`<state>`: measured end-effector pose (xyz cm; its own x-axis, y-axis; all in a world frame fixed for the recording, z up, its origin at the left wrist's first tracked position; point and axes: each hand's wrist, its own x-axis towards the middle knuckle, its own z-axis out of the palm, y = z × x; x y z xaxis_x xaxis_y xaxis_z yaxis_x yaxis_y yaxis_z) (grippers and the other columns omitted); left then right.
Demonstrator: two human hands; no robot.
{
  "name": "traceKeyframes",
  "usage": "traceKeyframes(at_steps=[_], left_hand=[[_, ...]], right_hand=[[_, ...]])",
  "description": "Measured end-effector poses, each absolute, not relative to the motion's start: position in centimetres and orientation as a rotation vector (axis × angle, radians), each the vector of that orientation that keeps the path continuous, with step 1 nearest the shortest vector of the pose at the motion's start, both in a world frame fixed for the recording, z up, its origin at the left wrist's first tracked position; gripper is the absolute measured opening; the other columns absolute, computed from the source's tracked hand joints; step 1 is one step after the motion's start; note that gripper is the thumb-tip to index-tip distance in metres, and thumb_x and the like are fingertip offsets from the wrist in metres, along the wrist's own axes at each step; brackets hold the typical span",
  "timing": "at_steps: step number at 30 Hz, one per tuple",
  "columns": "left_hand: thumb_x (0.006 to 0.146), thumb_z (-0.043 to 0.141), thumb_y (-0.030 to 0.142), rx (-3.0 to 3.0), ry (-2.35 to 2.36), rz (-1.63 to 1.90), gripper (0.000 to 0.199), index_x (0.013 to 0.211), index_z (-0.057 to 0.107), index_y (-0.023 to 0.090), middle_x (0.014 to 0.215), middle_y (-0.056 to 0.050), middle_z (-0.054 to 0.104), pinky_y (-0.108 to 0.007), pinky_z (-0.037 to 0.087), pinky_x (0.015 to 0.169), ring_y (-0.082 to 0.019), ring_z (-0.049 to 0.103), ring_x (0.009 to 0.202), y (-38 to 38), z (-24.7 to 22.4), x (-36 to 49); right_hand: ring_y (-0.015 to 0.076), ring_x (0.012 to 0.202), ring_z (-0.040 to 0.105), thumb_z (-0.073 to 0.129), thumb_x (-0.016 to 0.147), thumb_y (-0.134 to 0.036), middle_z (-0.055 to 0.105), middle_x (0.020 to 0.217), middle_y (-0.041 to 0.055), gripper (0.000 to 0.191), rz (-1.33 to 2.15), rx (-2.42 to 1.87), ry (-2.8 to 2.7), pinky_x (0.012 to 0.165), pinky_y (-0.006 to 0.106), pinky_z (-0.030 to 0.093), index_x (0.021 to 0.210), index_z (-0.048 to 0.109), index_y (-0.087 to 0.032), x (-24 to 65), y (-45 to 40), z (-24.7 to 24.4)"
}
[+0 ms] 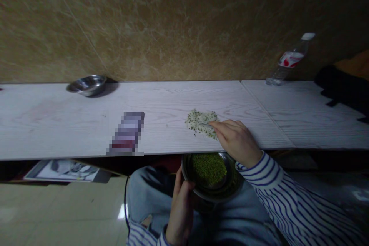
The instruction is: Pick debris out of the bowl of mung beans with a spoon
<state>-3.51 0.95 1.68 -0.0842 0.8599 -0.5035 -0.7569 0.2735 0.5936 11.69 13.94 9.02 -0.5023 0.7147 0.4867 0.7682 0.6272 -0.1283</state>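
On the white wood-grain counter lies a loose pile of white rice grains mixed with green beans (200, 118). My right hand (238, 140) pinches a thin metal utensil (205, 125), perhaps a spoon, whose tip rests in the pile; its far end is hidden by my fingers. Below the counter edge, my left hand (182, 201) grips the left rim of a steel bowl (221, 196) at my lap. Inside that bowl is a heap of green mung beans (210, 168). My right wrist passes above the bowl's right side.
A second steel bowl (88, 85) stands at the back left of the counter (167, 96). A pixelated flat object (127, 133) lies left of the pile. At the back right are a plastic bottle (290, 60) and dark cloth (341, 84). Papers (67, 170) sit beneath the counter.
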Motion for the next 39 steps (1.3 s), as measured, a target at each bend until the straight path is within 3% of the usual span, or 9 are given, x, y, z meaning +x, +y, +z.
traceKeyframes(at_steps=[11,23,34,39], left_hand=[[0.077,0.054,0.014,0.160,0.968,1.363,0.063,0.138,0.043,0.029,0.136,-0.004,0.055,-0.035,0.045,0.094,-0.022,0.054,0.116,1.0,1.1,-3.7],[0.078,0.054,0.016,0.190,0.962,1.374,0.060,0.136,0.044,0.027,0.130,-0.006,0.058,-0.037,0.047,0.091,-0.025,0.054,0.116,0.9,1.4,-4.0],[0.077,0.056,0.020,0.182,1.020,1.345,0.054,0.129,0.052,0.027,0.126,-0.007,0.060,-0.038,0.050,0.085,-0.026,0.057,0.111,0.9,2.1,-4.2],[0.079,0.055,0.019,0.179,1.011,1.339,0.052,0.130,0.049,0.024,0.127,-0.007,0.059,-0.038,0.049,0.087,-0.026,0.056,0.112,0.9,2.4,-4.0]], right_hand=[[0.0204,0.095,0.061,0.049,0.089,-0.010,0.072,0.098,0.0069,0.026,-0.173,-1.041,-2.452,0.081,0.035,0.036,0.108,0.064,-0.018,8.6,15.6,8.7],[0.0192,0.096,0.061,0.049,0.088,-0.007,0.072,0.100,0.0067,0.024,-0.123,-0.960,-2.594,0.084,0.036,0.032,0.105,0.063,-0.018,9.0,14.9,8.9],[0.0172,0.099,0.063,0.046,0.089,-0.006,0.071,0.105,0.0041,0.025,-0.061,-0.836,-2.608,0.090,0.039,0.032,0.104,0.061,-0.020,11.7,13.6,9.5],[0.0184,0.095,0.064,0.048,0.089,-0.008,0.072,0.101,0.0059,0.024,-0.065,-0.916,-2.515,0.084,0.037,0.036,0.106,0.061,-0.018,12.7,12.8,9.7]])
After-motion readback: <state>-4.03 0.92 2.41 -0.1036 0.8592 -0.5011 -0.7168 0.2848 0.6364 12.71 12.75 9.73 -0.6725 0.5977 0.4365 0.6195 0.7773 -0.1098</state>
